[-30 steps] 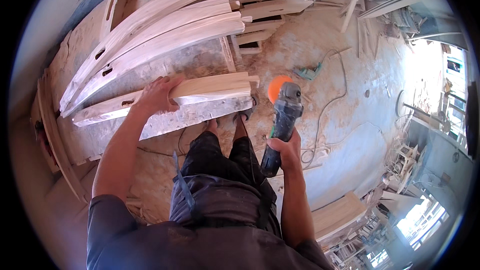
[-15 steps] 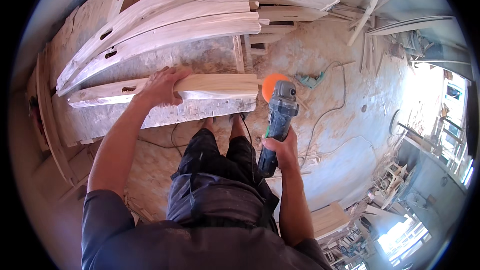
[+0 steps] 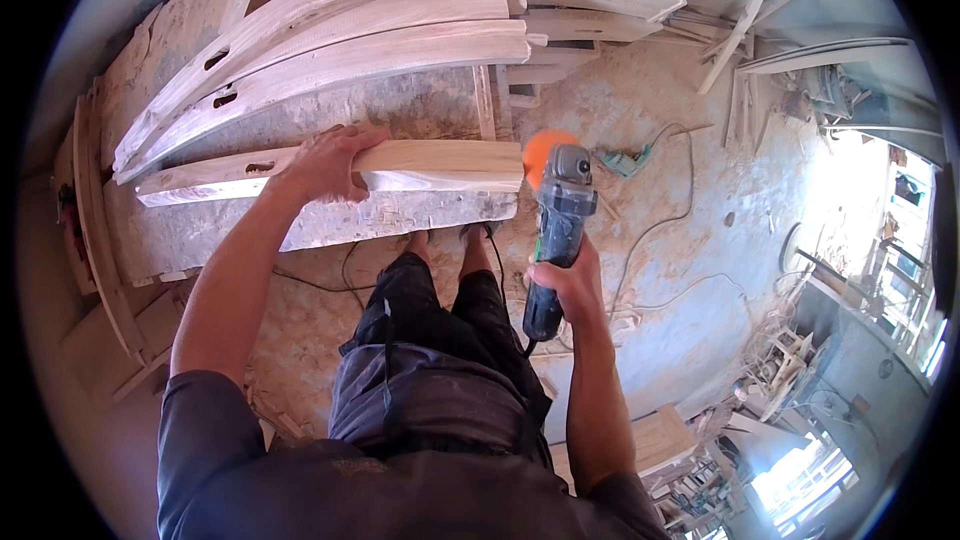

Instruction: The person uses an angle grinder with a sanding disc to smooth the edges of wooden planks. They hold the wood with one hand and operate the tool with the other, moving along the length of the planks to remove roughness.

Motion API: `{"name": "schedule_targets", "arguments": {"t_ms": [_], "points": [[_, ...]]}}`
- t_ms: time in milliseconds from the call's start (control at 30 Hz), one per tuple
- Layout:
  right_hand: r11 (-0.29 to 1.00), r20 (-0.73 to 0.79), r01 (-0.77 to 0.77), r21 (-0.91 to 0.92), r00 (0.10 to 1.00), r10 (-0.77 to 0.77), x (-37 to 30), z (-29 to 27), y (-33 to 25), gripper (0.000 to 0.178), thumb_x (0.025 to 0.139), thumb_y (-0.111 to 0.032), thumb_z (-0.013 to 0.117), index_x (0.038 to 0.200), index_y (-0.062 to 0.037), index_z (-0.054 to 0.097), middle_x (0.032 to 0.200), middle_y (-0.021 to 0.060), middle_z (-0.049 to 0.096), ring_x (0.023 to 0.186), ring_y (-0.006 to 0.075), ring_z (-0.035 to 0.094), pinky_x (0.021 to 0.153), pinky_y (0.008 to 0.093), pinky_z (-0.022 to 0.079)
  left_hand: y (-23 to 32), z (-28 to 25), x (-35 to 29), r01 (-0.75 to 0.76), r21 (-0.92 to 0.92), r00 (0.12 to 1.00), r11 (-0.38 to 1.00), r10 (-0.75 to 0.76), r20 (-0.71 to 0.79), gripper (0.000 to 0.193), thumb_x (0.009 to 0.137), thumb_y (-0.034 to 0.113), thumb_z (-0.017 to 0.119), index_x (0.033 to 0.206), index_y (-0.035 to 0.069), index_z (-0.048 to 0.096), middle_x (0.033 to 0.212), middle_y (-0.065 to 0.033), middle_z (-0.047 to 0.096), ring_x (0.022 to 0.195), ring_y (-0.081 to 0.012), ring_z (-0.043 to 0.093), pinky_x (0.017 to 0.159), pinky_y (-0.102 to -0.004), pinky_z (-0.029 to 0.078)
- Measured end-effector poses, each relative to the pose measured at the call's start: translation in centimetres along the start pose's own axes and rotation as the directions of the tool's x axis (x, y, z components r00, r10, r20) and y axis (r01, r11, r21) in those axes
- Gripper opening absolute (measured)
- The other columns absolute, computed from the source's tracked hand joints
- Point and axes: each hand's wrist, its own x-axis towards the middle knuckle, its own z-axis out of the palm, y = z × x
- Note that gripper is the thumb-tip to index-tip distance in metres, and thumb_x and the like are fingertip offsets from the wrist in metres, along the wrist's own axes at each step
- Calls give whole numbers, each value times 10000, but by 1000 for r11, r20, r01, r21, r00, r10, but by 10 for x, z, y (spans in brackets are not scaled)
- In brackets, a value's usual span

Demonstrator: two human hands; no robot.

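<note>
Your left fingers [image 3: 370,138] clasp the wooden beam [image 3: 440,165] from above; right fingers [image 3: 550,276] grip the grinder [image 3: 561,240], whose orange disc [image 3: 543,152], ahead of them, sits nearer the beam's end than one second earlier.

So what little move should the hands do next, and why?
Maybe the right hand should ease the grinder slightly left: its orange disc appears right at the end of the beam that the left hand grips. I can't tell whether they touch.
</note>
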Motion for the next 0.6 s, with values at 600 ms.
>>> {"name": "schedule_targets", "arguments": {"t_ms": [600], "points": [[1000, -4, 23, 12, 1000, -23, 21, -1, -23, 472, 716, -73, 756, 1151, 9, 592, 879, 95, 674, 726, 207, 691, 711, 353, 570, 2, 20, -7, 10, 49, 994, 999, -4, -111, 887, 647, 198, 898, 1465, 166, 555, 1324, -148, 608, 1335, -379, 532, 1138, -525, 422]]}}
